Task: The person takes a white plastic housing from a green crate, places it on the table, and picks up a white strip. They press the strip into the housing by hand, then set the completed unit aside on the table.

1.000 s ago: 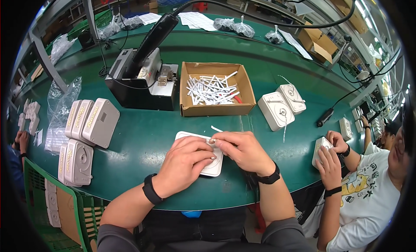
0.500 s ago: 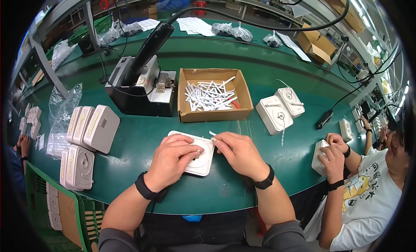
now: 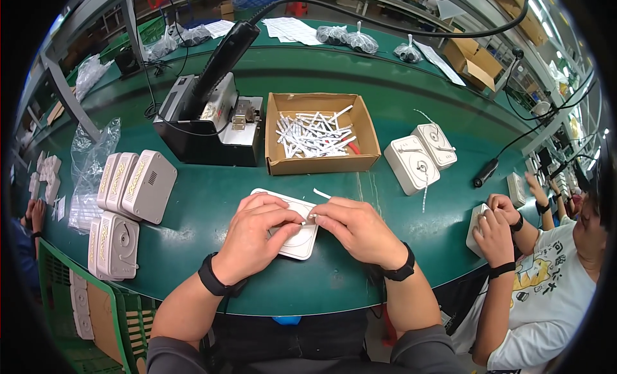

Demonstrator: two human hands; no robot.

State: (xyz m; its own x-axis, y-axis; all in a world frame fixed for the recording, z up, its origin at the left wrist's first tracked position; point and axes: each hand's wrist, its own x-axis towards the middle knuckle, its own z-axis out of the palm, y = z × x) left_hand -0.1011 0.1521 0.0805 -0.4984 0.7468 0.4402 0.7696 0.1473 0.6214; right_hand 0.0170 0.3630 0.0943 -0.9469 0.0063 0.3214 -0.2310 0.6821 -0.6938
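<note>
A white square plastic housing with a round recess lies flat on the green table in front of me. My left hand rests over its left side, thumb and forefinger pinched on a small whitish piece too small to name. Just across from it, my right hand pinches a thin white strip, whose free end sticks out above the fingers. The two sets of fingertips nearly meet over the housing, and whether the pieces they hold touch is hidden.
Beyond the housing, an open cardboard box holds many white strips. A black bench machine stands left of it. Two similar housings lie at right, several others stand at left. A person works at right; a green crate is lower left.
My right hand has moved left, bringing its strip over the housing toward my left fingertips. My left fingers have lifted slightly toward it. The view has shifted a little.
</note>
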